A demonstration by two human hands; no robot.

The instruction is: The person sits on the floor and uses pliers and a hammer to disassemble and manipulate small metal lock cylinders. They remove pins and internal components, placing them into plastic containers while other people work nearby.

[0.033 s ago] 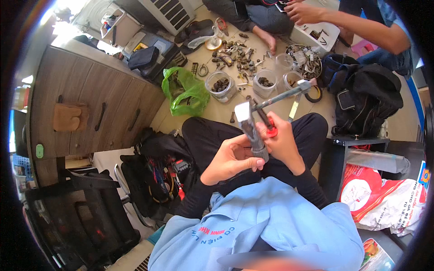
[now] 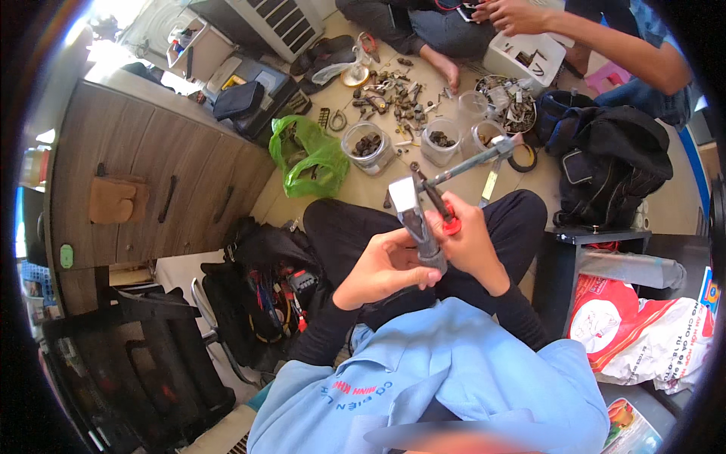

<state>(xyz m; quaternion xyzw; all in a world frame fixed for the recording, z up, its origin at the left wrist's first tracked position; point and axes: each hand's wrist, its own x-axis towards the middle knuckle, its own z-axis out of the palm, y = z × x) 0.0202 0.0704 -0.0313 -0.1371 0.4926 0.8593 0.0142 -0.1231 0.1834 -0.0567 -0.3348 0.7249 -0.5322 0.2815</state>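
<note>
Over my lap, my left hand (image 2: 389, 268) is closed around the lower, rounded end of a heavy grey metal tool (image 2: 412, 219). This tool has a bright square-edged head and a long rod (image 2: 465, 165) reaching up to the right. My right hand (image 2: 475, 246) grips the same tool's side, its fingers partly hidden. Against the right fingers lies a slim dark tool (image 2: 432, 193) with a red end (image 2: 452, 226), its tip pointing up beside the rod. The tools' exact kinds cannot be told.
Loose bolts and metal parts (image 2: 401, 94) cover the floor ahead, behind clear jars (image 2: 368, 147). A green plastic bag (image 2: 306, 155) lies left of them, near a wooden drawer cabinet (image 2: 159, 166). A black backpack (image 2: 616, 163) is at right. Another person's hand (image 2: 518, 17) is at the top.
The grey tool has tilted slightly, its rod's far end moving down and left. The slim dark tool's tip now shows more to the left. Both hands keep their hold.
</note>
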